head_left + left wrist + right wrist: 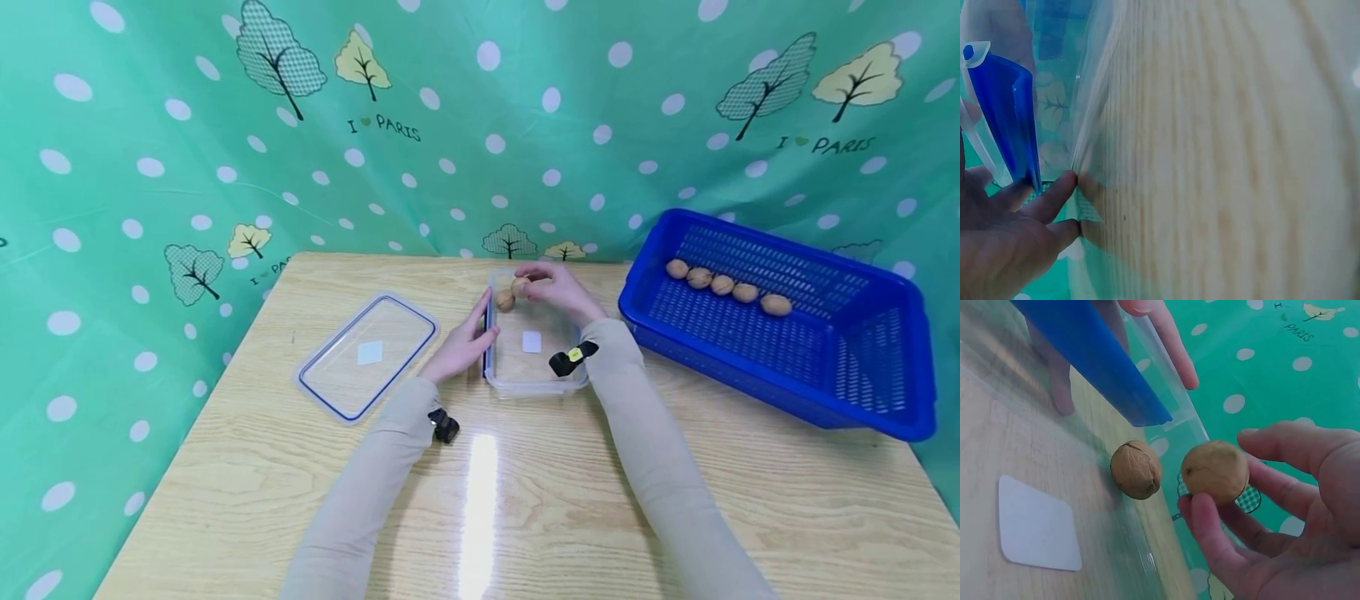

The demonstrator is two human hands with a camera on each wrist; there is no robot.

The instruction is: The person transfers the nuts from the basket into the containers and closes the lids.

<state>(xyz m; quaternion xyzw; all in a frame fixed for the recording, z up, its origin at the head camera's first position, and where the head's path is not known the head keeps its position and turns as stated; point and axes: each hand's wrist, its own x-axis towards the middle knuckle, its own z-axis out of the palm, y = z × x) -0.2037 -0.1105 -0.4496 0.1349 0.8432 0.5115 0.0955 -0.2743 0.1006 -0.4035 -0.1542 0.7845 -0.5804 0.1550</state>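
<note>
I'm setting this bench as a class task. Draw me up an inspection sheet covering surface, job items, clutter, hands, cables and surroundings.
Surface: wood-grain table, with a bright glare streak near the front.
Job items: five walnuts lined up in the blue basket; one walnut inside the clear container; its blue-edged lid apart, to the left.
Clutter: nothing seen.
Left hand: touches the container's left side.
Right hand: holds another walnut at the container's far end.
Cables: nothing seen.
Surroundings: green cloth with white dots, trees and "PARIS" lettering.
</note>
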